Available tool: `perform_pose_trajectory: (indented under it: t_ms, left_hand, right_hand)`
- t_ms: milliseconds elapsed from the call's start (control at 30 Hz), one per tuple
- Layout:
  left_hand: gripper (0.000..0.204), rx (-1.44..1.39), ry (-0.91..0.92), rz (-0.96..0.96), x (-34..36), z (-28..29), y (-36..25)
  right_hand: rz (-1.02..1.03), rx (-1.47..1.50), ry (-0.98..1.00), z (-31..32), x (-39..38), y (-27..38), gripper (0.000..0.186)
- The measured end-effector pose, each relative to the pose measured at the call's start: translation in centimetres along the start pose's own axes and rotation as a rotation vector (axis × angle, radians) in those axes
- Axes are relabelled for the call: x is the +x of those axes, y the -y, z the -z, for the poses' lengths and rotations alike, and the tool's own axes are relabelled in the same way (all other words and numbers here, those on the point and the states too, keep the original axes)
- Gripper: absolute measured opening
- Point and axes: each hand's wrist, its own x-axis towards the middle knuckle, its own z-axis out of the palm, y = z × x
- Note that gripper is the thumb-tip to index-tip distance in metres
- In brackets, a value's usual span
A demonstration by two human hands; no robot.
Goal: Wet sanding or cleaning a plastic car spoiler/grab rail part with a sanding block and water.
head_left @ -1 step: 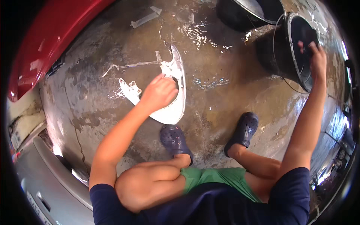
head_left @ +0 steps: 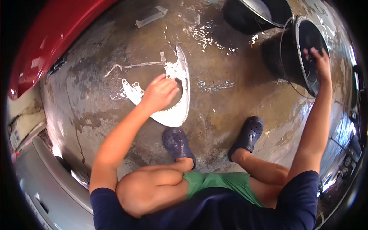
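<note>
A white curved panel (head_left: 170, 116) with a deep cut-out and small mounting tabs lies on the wet floor in front of my feet. Over its cut-out hovers my left hand (head_left: 159, 94), fingers loosely curled; nothing shows in them, and whether it touches the panel I cannot tell. At the mouth of a tilted-looking black bucket (head_left: 274, 57), my right hand (head_left: 321, 65) has its fingers spread with nothing visible between them. The inside of the bucket is dark, so its contents are hidden.
A second black bucket (head_left: 239, 17) stands behind the first. Light strips (head_left: 151, 17) lie on the wet concrete (head_left: 218, 99). Red bodywork (head_left: 50, 42) reaches in at upper left, and a grey car part (head_left: 53, 184) at lower left. My dark clogs (head_left: 177, 143) are close to the panel.
My left hand has shifted slightly left over the panel, which stays in place. The fingers of my right hand have spread wider at the bucket's mouth.
</note>
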Motion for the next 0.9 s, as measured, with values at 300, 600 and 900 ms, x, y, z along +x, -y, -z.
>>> perform_pose_trajectory:
  t_ms: [300, 600, 900]
  left_hand:
    - [0.057, -0.253, 0.074, 0.856, 3.0, 0.6, 3.6]
    - [0.040, -0.057, 0.211, 0.784, 7.3, -1.0, 2.8]
    - [0.129, -0.430, 0.015, 0.989, 1.5, -6.9, -8.7]
  right_hand:
    - [-0.384, 0.124, 0.437, -6.1, 3.1, -2.8, 0.048]
    - [0.154, -0.501, 0.710, -24.3, -15.8, 14.0, 0.034]
    - [0.481, -0.576, 0.603, -34.7, -14.6, 8.0, 0.030]
